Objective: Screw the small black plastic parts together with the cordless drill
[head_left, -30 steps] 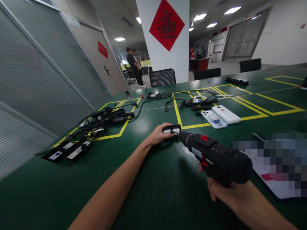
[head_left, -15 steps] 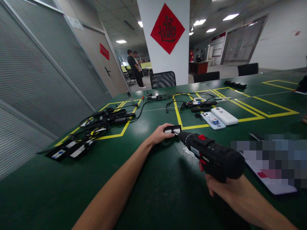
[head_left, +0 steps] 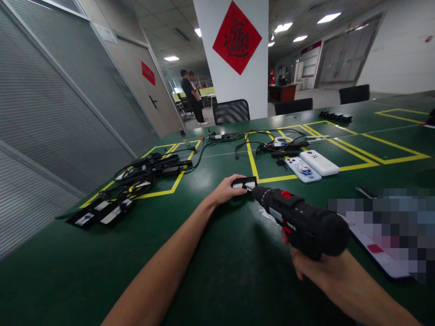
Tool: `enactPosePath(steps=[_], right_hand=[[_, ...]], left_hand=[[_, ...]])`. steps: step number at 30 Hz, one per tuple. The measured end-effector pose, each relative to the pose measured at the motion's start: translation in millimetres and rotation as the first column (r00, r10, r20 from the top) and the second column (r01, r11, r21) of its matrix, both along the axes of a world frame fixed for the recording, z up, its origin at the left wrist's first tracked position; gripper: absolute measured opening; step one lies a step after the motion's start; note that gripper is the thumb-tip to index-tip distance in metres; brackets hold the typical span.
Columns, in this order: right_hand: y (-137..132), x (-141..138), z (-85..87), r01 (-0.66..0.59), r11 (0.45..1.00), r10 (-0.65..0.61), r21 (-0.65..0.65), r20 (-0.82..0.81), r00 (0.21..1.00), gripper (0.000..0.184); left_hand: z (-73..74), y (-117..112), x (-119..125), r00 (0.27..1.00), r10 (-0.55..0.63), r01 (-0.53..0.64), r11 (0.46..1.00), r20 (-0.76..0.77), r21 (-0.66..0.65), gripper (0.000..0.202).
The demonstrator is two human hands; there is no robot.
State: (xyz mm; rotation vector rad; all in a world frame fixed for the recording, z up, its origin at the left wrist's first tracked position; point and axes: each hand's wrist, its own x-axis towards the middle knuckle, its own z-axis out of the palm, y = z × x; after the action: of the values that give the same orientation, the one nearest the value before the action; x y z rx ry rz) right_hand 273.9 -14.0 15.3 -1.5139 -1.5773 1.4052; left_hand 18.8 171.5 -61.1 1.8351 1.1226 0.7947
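My left hand (head_left: 228, 189) is closed around a small black box with a white face (head_left: 250, 184), steadying it on the green tabletop. My right hand (head_left: 314, 267) grips a black cordless drill (head_left: 299, 217) with red switches. The drill points left and away from me, and its bit meets the white face of the box. Whether the bit sits in a screw is too small to tell. A crumpled clear scrap (head_left: 267, 214) lies under the drill's nose.
Black cables and adapters (head_left: 149, 174) are heaped at the left. Beyond the box lie a patterned phone (head_left: 304, 170), a white power bank (head_left: 321, 163) and a corded black tool (head_left: 292, 146). A tablet-like device (head_left: 377, 249), partly blurred out, is at the right. Two people (head_left: 193, 97) stand far off.
The view has shifted slightly, moving things at the right a little. Both hands, the drill and the box keep nearly the same places.
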Motion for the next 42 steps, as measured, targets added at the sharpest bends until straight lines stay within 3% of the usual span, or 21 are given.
enactPosePath(steps=[11, 23, 29, 33, 42], right_hand=[[3.3, 3.3, -2.2, -0.052, 0.999, 0.052, -0.011, 0.022, 0.998, 0.021], [-1.0, -0.6, -2.6, 0.048, 0.997, -0.05, 0.067, 0.037, 0.998, 0.02], [1.6, 0.4, -4.9, -0.011, 0.998, 0.008, 0.07, 0.049, 0.999, 0.022], [-0.1, -1.0, -2.4, 0.036, 0.995, -0.041, 0.094, 0.059, 0.997, 0.019], [-0.7, -0.8, -3.0, 0.05, 0.998, -0.05, 0.044, 0.017, 0.999, 0.019]], left_hand=[[-1.0, 0.0, -0.9, 1.0, -0.001, 0.001, 1.0, 0.003, -0.011, 0.053], [0.9, 0.1, 0.4, 1.0, -0.003, 0.004, 1.0, 0.016, -0.028, 0.053], [0.5, -0.6, 0.6, 1.0, -0.001, 0.002, 0.999, 0.026, -0.044, 0.052], [1.7, -1.6, 0.7, 1.0, -0.004, 0.005, 0.999, 0.031, -0.034, 0.052], [2.4, -0.5, -0.1, 1.0, 0.0, 0.0, 0.999, 0.001, -0.036, 0.054]])
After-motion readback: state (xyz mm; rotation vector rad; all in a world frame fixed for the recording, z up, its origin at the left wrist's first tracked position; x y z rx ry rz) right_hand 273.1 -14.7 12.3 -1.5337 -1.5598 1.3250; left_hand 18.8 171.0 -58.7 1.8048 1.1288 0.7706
